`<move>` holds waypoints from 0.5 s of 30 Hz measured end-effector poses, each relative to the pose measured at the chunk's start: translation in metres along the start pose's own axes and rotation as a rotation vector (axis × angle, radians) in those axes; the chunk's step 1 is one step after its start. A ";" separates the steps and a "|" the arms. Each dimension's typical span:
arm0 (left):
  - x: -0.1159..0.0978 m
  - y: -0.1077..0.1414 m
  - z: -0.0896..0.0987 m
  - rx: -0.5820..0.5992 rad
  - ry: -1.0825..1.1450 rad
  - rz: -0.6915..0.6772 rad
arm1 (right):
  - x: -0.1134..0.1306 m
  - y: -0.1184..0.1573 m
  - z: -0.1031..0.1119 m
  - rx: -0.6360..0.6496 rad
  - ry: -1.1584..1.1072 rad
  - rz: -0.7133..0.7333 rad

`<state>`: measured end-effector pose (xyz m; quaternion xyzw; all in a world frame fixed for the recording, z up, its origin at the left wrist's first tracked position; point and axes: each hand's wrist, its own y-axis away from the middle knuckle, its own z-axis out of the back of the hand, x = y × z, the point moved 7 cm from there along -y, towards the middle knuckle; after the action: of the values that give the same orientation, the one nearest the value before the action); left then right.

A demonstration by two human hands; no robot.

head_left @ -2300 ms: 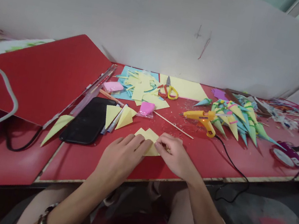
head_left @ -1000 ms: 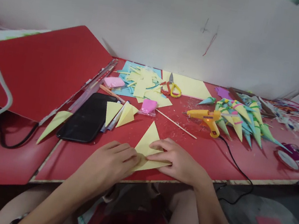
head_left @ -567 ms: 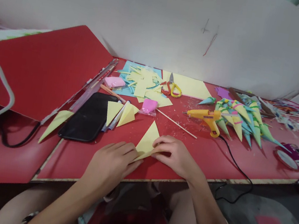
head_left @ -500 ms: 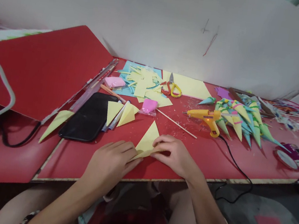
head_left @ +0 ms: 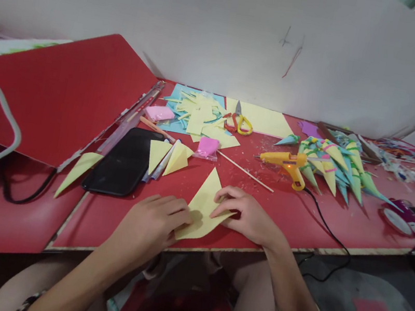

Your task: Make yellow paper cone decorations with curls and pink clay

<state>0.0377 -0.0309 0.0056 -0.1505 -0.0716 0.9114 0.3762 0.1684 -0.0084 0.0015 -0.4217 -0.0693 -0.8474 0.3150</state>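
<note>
A pale yellow sheet of paper [head_left: 203, 205] lies near the table's front edge, its pointed corner facing away from me. My left hand [head_left: 160, 219] grips its left edge, fingertips on top and thumb hidden below. On the right side my right hand [head_left: 245, 214] holds the sheet, with bent fingers above and the thumb under the raised edge. Beyond the sheet are a pink packet [head_left: 207, 147] and a thin wooden stick [head_left: 246, 172]. Yellow paper cones [head_left: 177, 159] rest on pens to the left.
A yellow glue gun [head_left: 284, 162] with a lit light and black cord lies right of centre, beside a pile of paper cones [head_left: 341, 169]. Scissors [head_left: 241, 122] and paper scraps [head_left: 197, 112] are at the back. A black phone [head_left: 123, 162] and red board [head_left: 63, 96] are left.
The near edge of the yellow paper, folded up before, now lies opened out toward me. Both hands have shifted slightly, still at the paper's sides.
</note>
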 end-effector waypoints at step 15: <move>0.019 0.002 -0.003 0.079 -0.093 0.440 | -0.008 -0.005 0.000 -0.229 0.204 -0.195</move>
<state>0.0247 -0.0191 -0.0018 -0.1054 -0.0183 0.9796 0.1701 0.1690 -0.0003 -0.0038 -0.3579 0.0195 -0.9146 0.1869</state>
